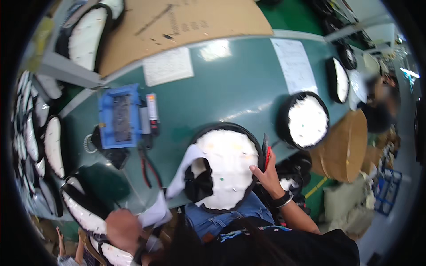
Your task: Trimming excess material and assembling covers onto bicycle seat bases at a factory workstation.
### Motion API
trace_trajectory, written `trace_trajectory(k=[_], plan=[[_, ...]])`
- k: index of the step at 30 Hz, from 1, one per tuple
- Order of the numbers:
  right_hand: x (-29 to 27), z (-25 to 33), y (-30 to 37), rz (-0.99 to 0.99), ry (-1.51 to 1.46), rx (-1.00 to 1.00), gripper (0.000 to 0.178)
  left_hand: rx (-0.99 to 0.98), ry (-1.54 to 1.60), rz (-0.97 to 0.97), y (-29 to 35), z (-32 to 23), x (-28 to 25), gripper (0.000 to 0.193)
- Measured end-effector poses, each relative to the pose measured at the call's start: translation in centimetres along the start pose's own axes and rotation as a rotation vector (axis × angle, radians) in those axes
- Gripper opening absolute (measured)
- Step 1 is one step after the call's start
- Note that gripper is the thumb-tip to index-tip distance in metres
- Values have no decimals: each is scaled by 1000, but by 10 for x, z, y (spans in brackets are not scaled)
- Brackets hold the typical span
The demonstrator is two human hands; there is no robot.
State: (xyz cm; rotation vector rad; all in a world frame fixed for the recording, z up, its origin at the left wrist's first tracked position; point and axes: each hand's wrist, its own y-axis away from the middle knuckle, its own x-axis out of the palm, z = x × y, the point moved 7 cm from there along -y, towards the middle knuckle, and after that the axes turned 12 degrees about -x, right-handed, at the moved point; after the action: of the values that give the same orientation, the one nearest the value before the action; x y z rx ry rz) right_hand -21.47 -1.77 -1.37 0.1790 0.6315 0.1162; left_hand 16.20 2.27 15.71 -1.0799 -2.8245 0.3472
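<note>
A round, black-rimmed, white-faced cushion [228, 177] seems to bridge denim-clad lap [199, 218] and green surface [213, 84], probably for steadiness, with the right hand [269, 177] at its three o'clock gripping a slim red-and-black tool [268, 154], and the blurred left hand [124, 228] at eight o'clock, its grip unclear.

Worktop [213, 84] dk green; nr its far L corner, tray [105, 124] blue. At near edge: big pad [230, 162] wht w/ blk rim, hand tool [267, 155] red/blk. R edge: small pad [308, 120] wht, blk rim.
</note>
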Motion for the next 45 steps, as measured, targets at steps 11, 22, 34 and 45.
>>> trace_trajectory(k=[11,22,34,45], plan=[[11,153,-134,289,-351,-396,72,-594,656,-1355,16,155,33,51],[-133,66,-472,-334,-559,-156,21,-646,-1060,-1491,119,83,-121,57],[-161,-11,-688,-530,-775,-142,34,-1085,436,-545,-136,189,-64,44],[-202,104,-441,485,-399,-106,39,-927,163,-881,-192,213,-68,55]])
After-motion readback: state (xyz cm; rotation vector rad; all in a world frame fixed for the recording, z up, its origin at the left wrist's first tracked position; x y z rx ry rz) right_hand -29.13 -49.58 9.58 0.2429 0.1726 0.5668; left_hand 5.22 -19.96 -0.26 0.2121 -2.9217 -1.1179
